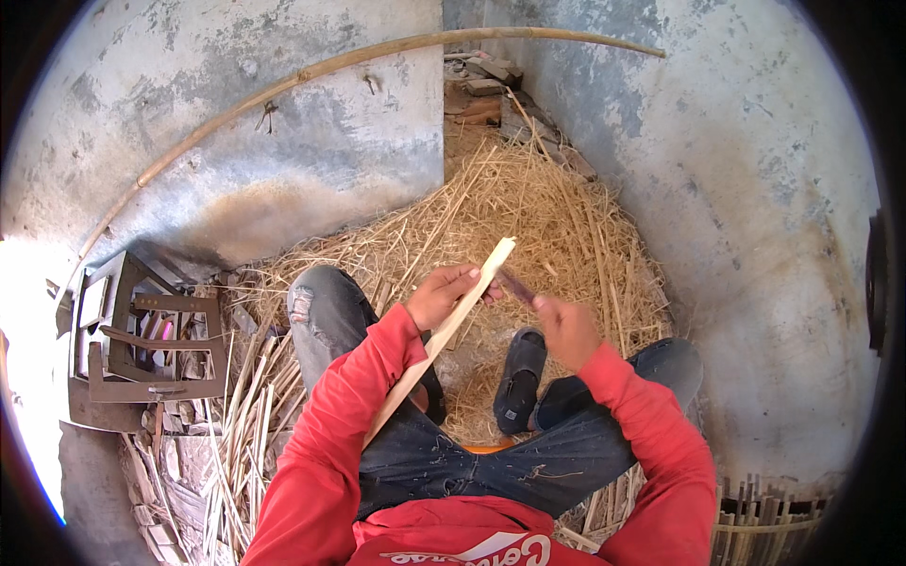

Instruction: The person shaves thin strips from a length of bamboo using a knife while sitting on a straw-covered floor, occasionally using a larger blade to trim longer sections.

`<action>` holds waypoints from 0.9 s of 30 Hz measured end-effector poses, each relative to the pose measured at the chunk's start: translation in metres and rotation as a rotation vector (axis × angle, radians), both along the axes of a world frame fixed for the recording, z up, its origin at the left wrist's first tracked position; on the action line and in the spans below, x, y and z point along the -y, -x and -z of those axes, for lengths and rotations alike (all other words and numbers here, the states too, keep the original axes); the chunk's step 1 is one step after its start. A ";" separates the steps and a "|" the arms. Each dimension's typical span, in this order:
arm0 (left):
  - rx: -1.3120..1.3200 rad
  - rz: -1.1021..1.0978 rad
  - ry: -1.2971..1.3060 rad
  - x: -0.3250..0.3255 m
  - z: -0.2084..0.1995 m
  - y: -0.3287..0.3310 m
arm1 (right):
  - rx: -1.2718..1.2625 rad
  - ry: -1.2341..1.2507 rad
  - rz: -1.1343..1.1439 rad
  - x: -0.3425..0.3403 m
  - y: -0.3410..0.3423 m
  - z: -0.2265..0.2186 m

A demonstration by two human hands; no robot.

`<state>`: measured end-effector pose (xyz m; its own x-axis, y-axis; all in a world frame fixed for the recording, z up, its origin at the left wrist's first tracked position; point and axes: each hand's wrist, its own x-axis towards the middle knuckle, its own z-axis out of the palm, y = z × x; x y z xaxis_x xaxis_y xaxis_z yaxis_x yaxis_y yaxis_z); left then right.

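My left hand (442, 296) is closed around a long pale strip of split bamboo (444, 332), near its upper end. The strip slants from the lap, along the inside of my left forearm, up past the fingers. To the right, my right hand (568, 332) is wrapped round the handle of a knife, which the fist mostly hides. The knife's dark blade (516, 287) points up and left, its tip close to the strip by my left fingers. Whether the blade touches the strip, I cannot tell.
A heap of shavings (528, 203) covers the floor ahead, and loose strips (241, 462) lie at left. A wooden frame (156, 344) stands at far left. A long curved pole (311, 71) spans the wall. At lower right is a slatted bamboo piece (766, 524).
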<state>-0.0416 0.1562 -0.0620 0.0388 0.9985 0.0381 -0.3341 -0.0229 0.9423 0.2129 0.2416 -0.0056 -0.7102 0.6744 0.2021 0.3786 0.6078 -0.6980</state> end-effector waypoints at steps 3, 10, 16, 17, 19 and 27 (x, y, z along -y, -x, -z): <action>0.014 -0.004 -0.030 0.002 -0.003 -0.001 | 0.098 0.020 -0.144 0.014 0.003 0.005; -0.007 -0.008 0.028 0.002 -0.006 0.000 | -0.005 0.005 -0.034 0.005 0.002 0.009; -0.076 -0.040 0.021 0.002 -0.006 0.007 | -0.002 0.076 0.012 0.005 0.005 0.001; -0.088 -0.052 0.045 0.003 -0.002 0.009 | -0.006 0.067 0.019 0.007 0.005 -0.004; -0.111 -0.066 0.078 -0.001 0.000 0.009 | 0.026 0.020 -0.025 0.011 0.002 0.001; -0.344 -0.149 0.086 0.006 -0.013 0.008 | 0.101 0.073 -0.033 0.012 0.001 0.005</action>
<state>-0.0496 0.1502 -0.0492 -0.1107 0.9932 -0.0359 0.0029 0.0364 0.9993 0.2120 0.2299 -0.0110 -0.7468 0.6603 0.0795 0.4294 0.5700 -0.7005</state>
